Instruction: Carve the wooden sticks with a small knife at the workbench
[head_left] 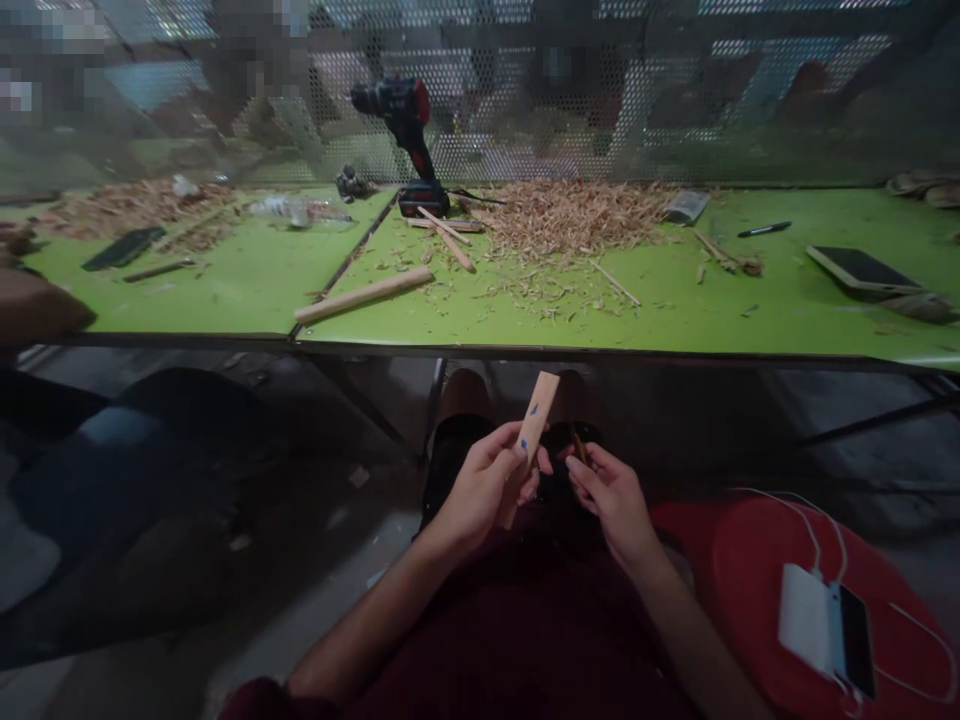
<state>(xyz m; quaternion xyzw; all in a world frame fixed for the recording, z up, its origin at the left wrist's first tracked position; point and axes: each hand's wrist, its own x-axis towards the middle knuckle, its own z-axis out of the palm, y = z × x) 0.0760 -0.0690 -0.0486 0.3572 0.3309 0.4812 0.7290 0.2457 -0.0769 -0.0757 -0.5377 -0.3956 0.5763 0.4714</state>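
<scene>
My left hand [484, 485] is closed around a flat, pale wooden stick [534, 420] with small blue marks, held upright over my lap below the table edge. My right hand [611, 495] sits just right of it, its fingers pinched on a thin dark tool [577, 443] whose shape I cannot make out. The two hands are close together, nearly touching at the fingertips.
A green table [247, 290] carries a heap of wood shavings [574, 215], a cordless drill [409, 140], loose wooden sticks [365, 294], a pen [763, 229] and a phone [859, 268]. A red stool [750, 570] at my right holds a power bank [806, 618] and phone. Another person sits at left.
</scene>
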